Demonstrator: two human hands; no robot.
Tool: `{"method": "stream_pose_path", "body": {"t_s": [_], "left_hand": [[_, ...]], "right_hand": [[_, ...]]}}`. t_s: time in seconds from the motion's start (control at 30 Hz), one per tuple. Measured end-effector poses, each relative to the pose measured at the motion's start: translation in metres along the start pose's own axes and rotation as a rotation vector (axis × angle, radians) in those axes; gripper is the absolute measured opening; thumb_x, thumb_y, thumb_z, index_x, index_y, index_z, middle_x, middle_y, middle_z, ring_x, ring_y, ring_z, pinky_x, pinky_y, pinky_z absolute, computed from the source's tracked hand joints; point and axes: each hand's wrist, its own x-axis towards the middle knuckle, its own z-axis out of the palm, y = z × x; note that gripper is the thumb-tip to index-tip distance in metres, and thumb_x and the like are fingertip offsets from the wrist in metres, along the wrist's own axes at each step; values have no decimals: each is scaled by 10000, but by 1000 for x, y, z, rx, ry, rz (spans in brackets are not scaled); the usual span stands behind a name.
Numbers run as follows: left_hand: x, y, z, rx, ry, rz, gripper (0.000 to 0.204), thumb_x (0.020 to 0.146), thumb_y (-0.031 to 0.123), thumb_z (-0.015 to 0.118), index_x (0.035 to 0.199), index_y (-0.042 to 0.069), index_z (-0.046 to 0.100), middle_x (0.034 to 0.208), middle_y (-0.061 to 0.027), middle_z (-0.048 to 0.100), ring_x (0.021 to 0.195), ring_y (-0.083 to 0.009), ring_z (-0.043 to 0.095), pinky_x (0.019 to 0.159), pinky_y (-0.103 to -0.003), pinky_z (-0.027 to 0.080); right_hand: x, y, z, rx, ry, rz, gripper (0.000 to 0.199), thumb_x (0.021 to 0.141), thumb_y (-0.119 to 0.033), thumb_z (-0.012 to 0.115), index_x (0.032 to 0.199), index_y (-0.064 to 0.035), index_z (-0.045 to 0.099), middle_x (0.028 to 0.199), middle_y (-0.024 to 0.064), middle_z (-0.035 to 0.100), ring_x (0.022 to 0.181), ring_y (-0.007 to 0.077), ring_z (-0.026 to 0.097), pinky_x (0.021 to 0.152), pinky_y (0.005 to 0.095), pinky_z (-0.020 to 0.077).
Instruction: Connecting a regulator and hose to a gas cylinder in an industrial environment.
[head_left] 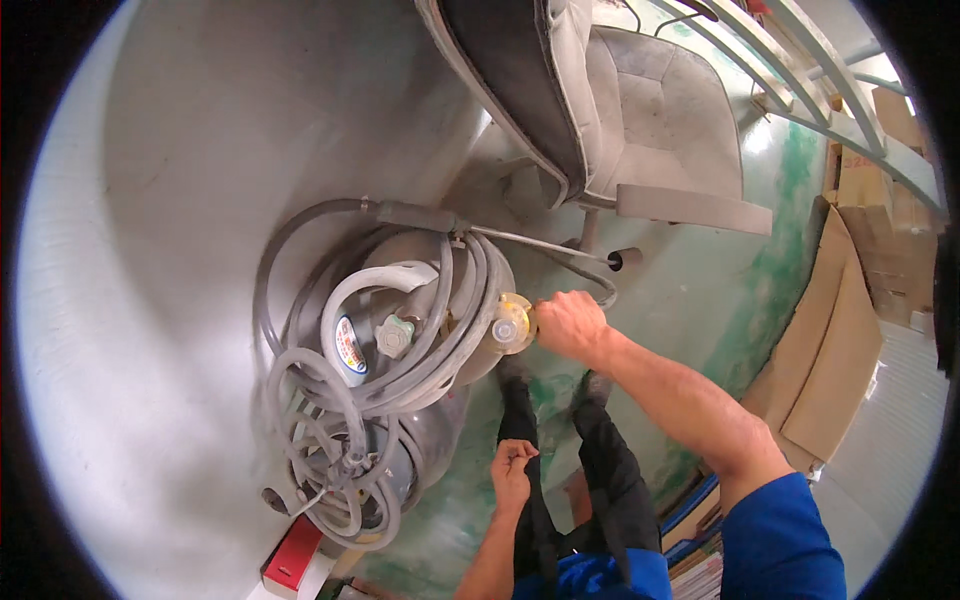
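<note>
1. While I am looking down, my right hand (570, 325) is reaching forward and its grip is closing around the edge of a round yellowish cap (512, 324) on the side of a grey tank (450, 400); fingers curled, pinching that cap.
2. The tank is lying low on the green-stained floor (730, 300), its long axis running from near my feet up and to the right, with the capped end pointing toward my right hand.
3. My left hand (512, 470) is resting near my dark trouser leg (520, 420), fingers drawn together on the fabric; I cannot tell how firmly.
4. I am counting one tank, one yellowish cap, one small grey knob (394, 336) and one bundle of grey hoses (330, 420) coiled in several loops over the tank.
5. One grey seat (650, 110) is standing beyond it, and flattened cardboard (830, 350) is leaning at my right.
</note>
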Motion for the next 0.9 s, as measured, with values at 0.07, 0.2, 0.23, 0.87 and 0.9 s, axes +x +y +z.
{"method": "stream_pose_path", "body": {"t_s": [0.07, 0.2, 0.23, 0.87, 0.9], "left_hand": [[0, 1, 1, -40, -23, -9, 135, 794, -75, 431, 845, 44, 471, 874, -86, 572, 831, -175, 573, 821, -307, 475], [0, 8, 2, 17, -82, -17, 142, 786, -71, 431, 852, 45, 479, 865, -87, 587, 832, -174, 583, 834, -308, 478], [0, 7, 2, -14, -85, -35, 142, 792, -77, 432, 842, 47, 482, 874, -79, 584, 833, -168, 574, 830, -303, 466], [75, 155, 67, 1147, 24, 946, 390, 766, 185, 779, 666, 67, 421, 1301, -215, 498, 1285, -422, 414, 1035, -569, 322], [92, 169, 70, 1283, -32, 924, 377, 816, 244, 741, 674, 67, 440, 1377, -222, 453, 1320, -416, 386, 1053, -589, 279]], "right_hand": [[0, -1, -8, 22, -55, -2, 164, 746, -113, 573, 770, -36, 715, 783, 193, 690, 750, 357, 690, 679, 428, 565], [7, 3, -13, 63, -156, -12, 190, 730, -118, 584, 810, -3, 712, 817, 216, 688, 802, 381, 685, 740, 437, 565], [8, 5, -11, 90, -134, -8, 180, 721, -122, 593, 782, 9, 701, 794, 224, 680, 784, 389, 679, 731, 441, 562], [-7, 32, 37, 130, 364, -229, 259, 777, -230, 683, 900, -45, 550, 789, 121, 602, 723, 313, 636, 657, 441, 508], [-6, 33, 44, 110, 457, -278, 269, 771, -230, 692, 909, -63, 533, 784, 106, 582, 722, 297, 628, 649, 428, 498]]}}
